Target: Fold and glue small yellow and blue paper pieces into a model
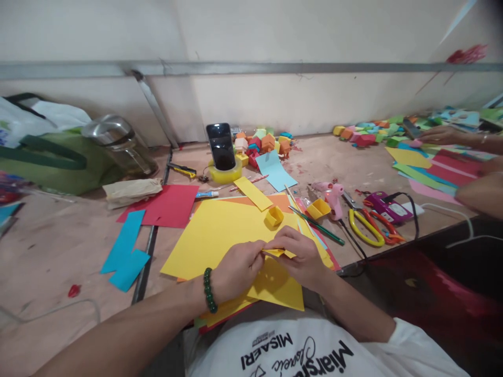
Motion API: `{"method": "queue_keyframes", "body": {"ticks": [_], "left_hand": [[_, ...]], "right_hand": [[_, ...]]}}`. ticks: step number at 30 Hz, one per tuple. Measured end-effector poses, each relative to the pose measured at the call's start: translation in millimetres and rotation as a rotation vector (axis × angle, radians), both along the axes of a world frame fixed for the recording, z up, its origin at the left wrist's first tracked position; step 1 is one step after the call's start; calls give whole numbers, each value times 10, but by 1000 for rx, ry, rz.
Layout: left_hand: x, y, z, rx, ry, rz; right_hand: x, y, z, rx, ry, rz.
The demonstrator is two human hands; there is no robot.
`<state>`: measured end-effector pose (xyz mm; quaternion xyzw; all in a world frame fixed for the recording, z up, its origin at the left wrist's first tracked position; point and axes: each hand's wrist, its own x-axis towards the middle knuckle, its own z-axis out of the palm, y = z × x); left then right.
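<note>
Both my hands meet over the stack of coloured paper at the table's front edge. My left hand (239,264), with a green bead bracelet (209,290) on its wrist, pinches the left end of a small folded piece of yellow paper (275,252). Fingers of my right hand (302,256) are closed on the right side of that same piece. Beneath them lies a large yellow sheet (212,230). Just beyond my right hand sits a small yellow paper box (274,215), with a yellow strip (252,193) behind it. Another open yellow box (318,208) stands to the right.
A pink glue gun (334,199), yellow-handled scissors (365,229), a green pencil (322,228) and a purple device (389,207) lie at right. A phone (221,146) leans in a tape roll (225,172). Farther right, another person's hand (444,136) is among papers. A bottle (121,144) stands left.
</note>
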<state>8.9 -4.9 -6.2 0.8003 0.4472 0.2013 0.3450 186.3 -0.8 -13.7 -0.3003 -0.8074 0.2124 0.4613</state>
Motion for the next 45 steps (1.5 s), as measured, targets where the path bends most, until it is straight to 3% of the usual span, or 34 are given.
{"method": "queue_keyframes", "body": {"ticks": [6,15,21,25,31,36,41,45], "left_hand": [[20,-29,133,-29,-117,-18],[-18,-43,30,120,-14,-55],[7,-49,52,-102,-240,10],[27,-37,67,-251,-413,25],[14,-51,51,-261,-502,-6],[14,-64,60,-184,-421,-14],[12,-85,37,-24,-213,-66],[26,-88,48,50,-109,-55]], "right_hand": [[26,-22,55,149,-38,-33],[15,-65,50,303,-99,-108],[-41,-132,-39,509,-158,-81],[-43,-144,-103,501,-183,-98],[-41,-126,-89,504,-192,-132],[-37,-147,-9,288,-117,-3],[-38,-125,9,121,-33,-146],[-42,-87,-10,110,-115,-126]]}}
